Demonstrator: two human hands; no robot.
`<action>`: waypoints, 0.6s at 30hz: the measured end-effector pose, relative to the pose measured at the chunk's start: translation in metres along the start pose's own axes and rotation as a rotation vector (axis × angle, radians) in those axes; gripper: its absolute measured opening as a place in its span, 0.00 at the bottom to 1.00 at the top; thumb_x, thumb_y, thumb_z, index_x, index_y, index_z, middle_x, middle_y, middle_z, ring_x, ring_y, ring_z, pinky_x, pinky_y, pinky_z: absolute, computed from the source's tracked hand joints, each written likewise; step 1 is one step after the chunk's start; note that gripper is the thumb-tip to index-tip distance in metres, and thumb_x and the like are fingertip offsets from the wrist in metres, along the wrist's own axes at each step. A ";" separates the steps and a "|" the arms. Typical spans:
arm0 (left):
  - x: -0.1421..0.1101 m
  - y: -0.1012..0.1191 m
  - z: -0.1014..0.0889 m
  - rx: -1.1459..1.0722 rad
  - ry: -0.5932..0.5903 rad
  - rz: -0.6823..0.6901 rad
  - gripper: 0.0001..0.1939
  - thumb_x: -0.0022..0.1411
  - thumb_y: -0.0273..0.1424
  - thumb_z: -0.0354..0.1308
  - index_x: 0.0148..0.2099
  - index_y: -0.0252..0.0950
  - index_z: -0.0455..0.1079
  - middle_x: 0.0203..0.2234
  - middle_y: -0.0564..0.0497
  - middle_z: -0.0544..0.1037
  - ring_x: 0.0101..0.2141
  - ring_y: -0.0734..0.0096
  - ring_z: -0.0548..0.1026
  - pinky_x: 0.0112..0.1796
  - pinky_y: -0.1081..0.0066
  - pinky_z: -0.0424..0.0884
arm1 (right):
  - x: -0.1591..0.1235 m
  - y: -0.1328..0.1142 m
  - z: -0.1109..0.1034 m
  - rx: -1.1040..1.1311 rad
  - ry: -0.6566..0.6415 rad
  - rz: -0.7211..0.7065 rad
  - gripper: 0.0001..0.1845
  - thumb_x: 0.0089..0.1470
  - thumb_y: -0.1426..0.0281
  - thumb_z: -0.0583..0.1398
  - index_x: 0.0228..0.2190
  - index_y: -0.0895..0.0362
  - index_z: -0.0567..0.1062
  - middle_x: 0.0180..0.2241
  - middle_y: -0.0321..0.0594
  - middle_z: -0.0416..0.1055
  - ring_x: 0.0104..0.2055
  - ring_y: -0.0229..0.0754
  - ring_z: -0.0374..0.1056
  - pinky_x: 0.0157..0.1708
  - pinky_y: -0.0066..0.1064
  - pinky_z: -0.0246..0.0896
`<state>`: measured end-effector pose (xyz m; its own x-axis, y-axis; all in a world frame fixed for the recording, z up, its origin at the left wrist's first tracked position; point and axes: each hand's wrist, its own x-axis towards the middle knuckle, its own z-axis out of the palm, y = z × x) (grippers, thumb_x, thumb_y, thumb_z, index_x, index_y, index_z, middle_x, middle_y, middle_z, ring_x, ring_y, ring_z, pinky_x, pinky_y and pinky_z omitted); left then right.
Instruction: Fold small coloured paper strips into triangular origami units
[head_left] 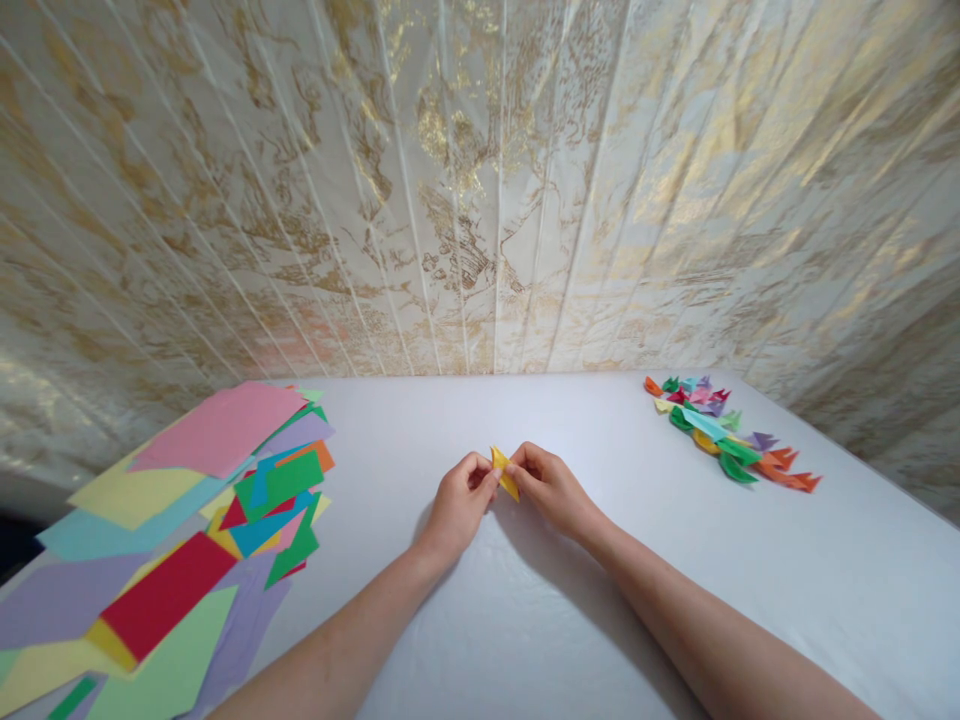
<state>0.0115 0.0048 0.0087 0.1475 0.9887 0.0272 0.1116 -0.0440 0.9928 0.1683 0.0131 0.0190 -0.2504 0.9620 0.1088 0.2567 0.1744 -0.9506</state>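
A small folded piece of yellow paper (506,473) is pinched between both my hands just above the white table (600,560). My left hand (461,500) grips its left end with fingers curled. My right hand (551,485) holds the right end with thumb and fingers pressed together. Both forearms reach in from the bottom edge.
A loose pile of coloured paper sheets (172,530) covers the table's left side, pink, yellow, red, green, blue and purple. Several small folded paper pieces (724,435) in mixed colours lie at the far right. A gold-veined panelled wall (480,180) stands behind the table.
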 end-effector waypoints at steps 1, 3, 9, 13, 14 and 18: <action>0.000 -0.001 0.000 0.002 0.002 -0.004 0.13 0.59 0.40 0.55 0.30 0.36 0.63 0.20 0.57 0.67 0.23 0.76 0.65 0.26 0.75 0.61 | 0.001 0.001 0.000 0.013 -0.004 0.004 0.14 0.55 0.59 0.56 0.26 0.56 0.66 0.21 0.32 0.65 0.24 0.35 0.58 0.24 0.27 0.51; 0.001 -0.001 0.000 0.004 -0.002 -0.009 0.13 0.59 0.40 0.55 0.30 0.36 0.63 0.20 0.57 0.67 0.23 0.76 0.65 0.26 0.75 0.60 | 0.001 0.002 0.000 0.036 -0.006 0.015 0.15 0.55 0.58 0.57 0.25 0.56 0.65 0.21 0.31 0.64 0.23 0.35 0.57 0.24 0.27 0.51; 0.001 0.000 -0.001 -0.011 -0.009 -0.009 0.12 0.58 0.39 0.55 0.30 0.36 0.64 0.21 0.57 0.68 0.25 0.75 0.67 0.28 0.75 0.62 | 0.001 0.002 0.000 0.092 -0.017 0.023 0.15 0.54 0.57 0.58 0.25 0.55 0.65 0.21 0.32 0.66 0.23 0.35 0.59 0.25 0.27 0.52; 0.000 0.003 -0.001 -0.021 -0.018 -0.011 0.12 0.58 0.40 0.55 0.32 0.36 0.65 0.23 0.56 0.70 0.25 0.75 0.68 0.29 0.74 0.64 | 0.002 0.000 -0.002 0.087 -0.039 -0.004 0.14 0.57 0.60 0.55 0.26 0.56 0.67 0.23 0.33 0.67 0.26 0.36 0.61 0.29 0.28 0.55; 0.000 0.004 -0.001 -0.025 -0.017 -0.009 0.12 0.58 0.40 0.55 0.32 0.36 0.65 0.23 0.56 0.70 0.26 0.75 0.68 0.30 0.74 0.64 | 0.002 0.000 -0.002 0.072 -0.033 -0.007 0.14 0.57 0.60 0.54 0.25 0.56 0.67 0.22 0.33 0.67 0.26 0.37 0.61 0.29 0.29 0.55; -0.001 0.005 -0.002 -0.039 -0.022 -0.011 0.12 0.58 0.40 0.56 0.33 0.36 0.66 0.24 0.56 0.71 0.26 0.74 0.69 0.30 0.74 0.65 | 0.001 0.001 -0.001 0.001 -0.001 0.000 0.14 0.59 0.62 0.52 0.25 0.56 0.66 0.22 0.33 0.65 0.26 0.37 0.60 0.29 0.29 0.55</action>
<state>0.0101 0.0036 0.0139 0.1681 0.9857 0.0145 0.0746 -0.0274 0.9968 0.1696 0.0150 0.0182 -0.2517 0.9617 0.1087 0.2558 0.1744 -0.9509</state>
